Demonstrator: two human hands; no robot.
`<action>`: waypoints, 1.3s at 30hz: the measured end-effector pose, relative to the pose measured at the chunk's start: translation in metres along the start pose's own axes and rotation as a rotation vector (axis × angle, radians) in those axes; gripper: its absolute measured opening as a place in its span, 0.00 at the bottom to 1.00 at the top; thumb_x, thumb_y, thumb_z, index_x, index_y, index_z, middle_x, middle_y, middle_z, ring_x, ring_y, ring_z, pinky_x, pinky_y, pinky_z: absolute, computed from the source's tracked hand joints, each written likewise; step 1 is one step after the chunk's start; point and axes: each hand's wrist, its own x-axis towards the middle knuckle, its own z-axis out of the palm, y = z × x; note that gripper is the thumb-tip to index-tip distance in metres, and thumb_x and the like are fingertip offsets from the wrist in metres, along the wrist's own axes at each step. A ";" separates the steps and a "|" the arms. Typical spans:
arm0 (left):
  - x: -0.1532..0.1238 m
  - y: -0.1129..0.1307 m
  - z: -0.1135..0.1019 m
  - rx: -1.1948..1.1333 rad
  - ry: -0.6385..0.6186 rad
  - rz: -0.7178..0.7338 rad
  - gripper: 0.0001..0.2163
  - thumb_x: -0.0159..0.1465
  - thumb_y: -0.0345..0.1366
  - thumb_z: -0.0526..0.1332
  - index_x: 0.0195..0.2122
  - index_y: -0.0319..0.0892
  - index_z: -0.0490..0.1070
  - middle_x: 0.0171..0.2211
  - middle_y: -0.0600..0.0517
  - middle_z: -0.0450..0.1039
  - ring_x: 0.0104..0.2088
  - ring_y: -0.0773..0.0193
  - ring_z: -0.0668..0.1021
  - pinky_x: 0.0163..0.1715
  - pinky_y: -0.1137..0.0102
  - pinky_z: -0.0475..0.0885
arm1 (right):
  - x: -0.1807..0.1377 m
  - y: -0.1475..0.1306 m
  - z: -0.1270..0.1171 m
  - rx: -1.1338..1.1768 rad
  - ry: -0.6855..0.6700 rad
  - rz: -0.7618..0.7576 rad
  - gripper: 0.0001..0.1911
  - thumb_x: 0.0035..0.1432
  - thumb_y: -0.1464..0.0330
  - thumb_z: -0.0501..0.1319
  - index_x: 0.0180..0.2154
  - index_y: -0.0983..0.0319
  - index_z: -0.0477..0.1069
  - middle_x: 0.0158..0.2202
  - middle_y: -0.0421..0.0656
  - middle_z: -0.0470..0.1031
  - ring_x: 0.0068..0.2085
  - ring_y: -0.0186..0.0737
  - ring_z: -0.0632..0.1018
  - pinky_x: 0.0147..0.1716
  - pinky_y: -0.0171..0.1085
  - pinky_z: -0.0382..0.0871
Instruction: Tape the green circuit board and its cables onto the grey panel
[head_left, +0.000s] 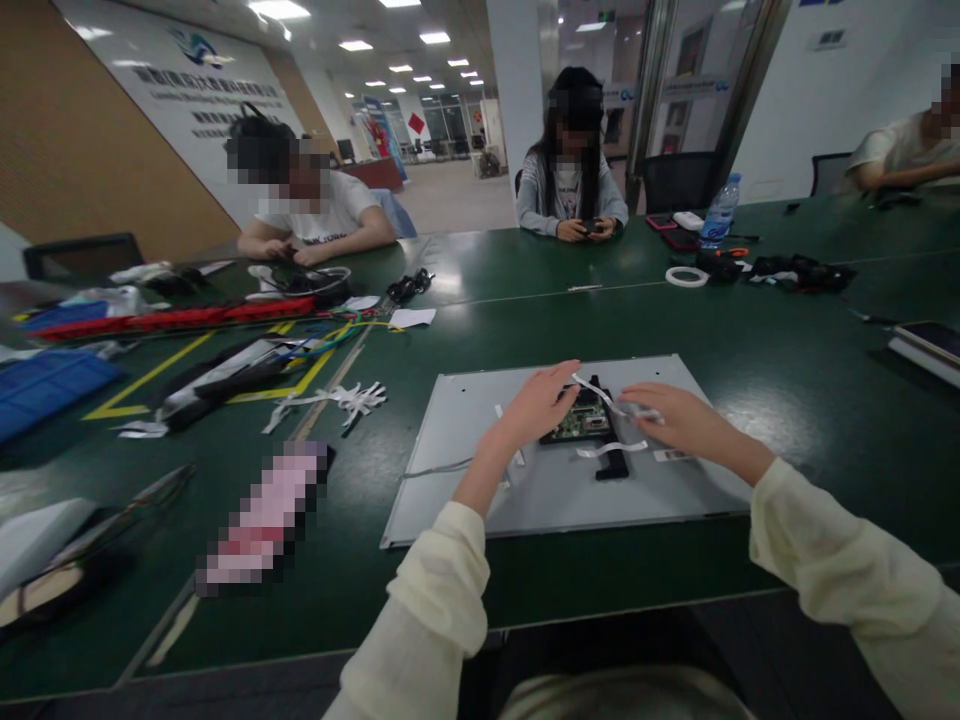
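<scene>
A grey metal panel (pixel 555 490) lies flat on the green table (pixel 787 380) in front of me. A small circuit board (pixel 581 422) with a black bracket sits near its middle. My left hand (pixel 536 405) rests on the panel just left of the board, its fingers pinching one end of a white ribbon cable (pixel 600 393). My right hand (pixel 675 418) is to the right of the board, fingers closed on the other end of that cable. A second white strip (pixel 611 449) lies below the board.
Three other people sit along the far side and right end of the table. White strips (pixel 345 398), cables, a red bar (pixel 180 320) and blue trays (pixel 41 385) lie at the left. A tape roll (pixel 686 276), a water bottle (pixel 720 212) and black parts stand at the back right.
</scene>
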 end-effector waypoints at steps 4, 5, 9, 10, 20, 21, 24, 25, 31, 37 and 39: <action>0.012 -0.003 0.018 0.055 -0.036 0.011 0.20 0.68 0.36 0.42 0.58 0.42 0.61 0.58 0.47 0.65 0.58 0.61 0.68 0.58 0.61 0.59 | 0.006 0.004 0.013 0.026 0.087 -0.077 0.17 0.62 0.67 0.52 0.50 0.57 0.72 0.52 0.44 0.72 0.51 0.43 0.73 0.52 0.47 0.68; 0.013 -0.004 0.022 0.066 -0.045 0.009 0.20 0.68 0.35 0.42 0.58 0.42 0.62 0.58 0.48 0.66 0.57 0.61 0.68 0.58 0.61 0.59 | 0.006 0.005 0.016 0.017 0.094 -0.092 0.17 0.63 0.68 0.51 0.49 0.57 0.72 0.51 0.44 0.73 0.51 0.42 0.74 0.51 0.47 0.69; 0.014 -0.009 0.030 0.076 -0.081 0.003 0.21 0.66 0.32 0.43 0.58 0.44 0.61 0.58 0.50 0.66 0.56 0.62 0.70 0.58 0.62 0.59 | 0.003 0.004 0.019 -0.015 0.101 -0.130 0.17 0.64 0.70 0.50 0.48 0.60 0.73 0.49 0.45 0.75 0.49 0.42 0.75 0.50 0.46 0.70; 0.013 -0.009 0.030 0.077 -0.089 0.003 0.21 0.66 0.31 0.43 0.58 0.44 0.62 0.58 0.51 0.66 0.55 0.62 0.71 0.58 0.63 0.59 | 0.003 0.004 0.019 -0.024 0.101 -0.135 0.17 0.64 0.70 0.49 0.48 0.61 0.73 0.49 0.45 0.75 0.49 0.42 0.76 0.50 0.46 0.70; 0.013 -0.008 0.034 0.087 -0.078 -0.095 0.21 0.63 0.28 0.46 0.58 0.40 0.56 0.52 0.45 0.72 0.50 0.57 0.74 0.50 0.63 0.66 | 0.004 0.004 0.022 -0.040 0.040 -0.185 0.17 0.64 0.72 0.49 0.50 0.61 0.71 0.52 0.44 0.73 0.53 0.40 0.74 0.53 0.44 0.69; 0.013 -0.008 0.034 0.098 -0.079 -0.092 0.21 0.64 0.28 0.46 0.59 0.40 0.55 0.51 0.45 0.72 0.50 0.56 0.74 0.50 0.63 0.66 | 0.004 0.004 0.022 -0.048 0.040 -0.191 0.17 0.64 0.73 0.49 0.50 0.61 0.71 0.52 0.44 0.73 0.53 0.40 0.74 0.53 0.44 0.69; 0.014 -0.007 0.034 0.150 -0.100 -0.095 0.21 0.64 0.28 0.46 0.59 0.39 0.55 0.49 0.43 0.73 0.48 0.56 0.75 0.48 0.63 0.67 | 0.004 0.004 0.023 -0.068 0.056 -0.226 0.16 0.63 0.73 0.51 0.48 0.62 0.72 0.51 0.46 0.74 0.51 0.41 0.75 0.52 0.44 0.69; 0.015 -0.007 0.033 0.167 -0.109 -0.093 0.20 0.64 0.28 0.46 0.58 0.38 0.56 0.48 0.43 0.73 0.47 0.57 0.75 0.48 0.64 0.67 | 0.003 0.004 0.023 -0.071 0.062 -0.235 0.15 0.62 0.74 0.52 0.47 0.62 0.73 0.51 0.46 0.74 0.51 0.41 0.75 0.52 0.43 0.69; 0.016 -0.006 0.032 0.207 -0.098 -0.046 0.19 0.65 0.27 0.47 0.57 0.38 0.58 0.51 0.43 0.71 0.50 0.58 0.74 0.51 0.65 0.64 | 0.001 0.002 0.021 -0.082 0.034 -0.200 0.19 0.60 0.74 0.53 0.51 0.59 0.71 0.50 0.46 0.74 0.50 0.43 0.76 0.50 0.45 0.69; 0.016 -0.005 0.031 0.191 -0.137 -0.094 0.21 0.65 0.28 0.47 0.60 0.37 0.53 0.49 0.42 0.73 0.48 0.58 0.75 0.48 0.66 0.67 | -0.002 -0.002 0.014 -0.092 -0.002 -0.180 0.20 0.59 0.74 0.53 0.52 0.61 0.69 0.50 0.46 0.74 0.49 0.44 0.75 0.54 0.48 0.65; 0.016 -0.005 0.031 0.191 -0.138 -0.099 0.21 0.65 0.28 0.47 0.60 0.37 0.53 0.50 0.41 0.72 0.49 0.58 0.75 0.48 0.66 0.66 | -0.004 -0.002 0.012 -0.094 -0.001 -0.172 0.20 0.58 0.74 0.53 0.51 0.61 0.70 0.50 0.46 0.74 0.48 0.44 0.75 0.54 0.49 0.64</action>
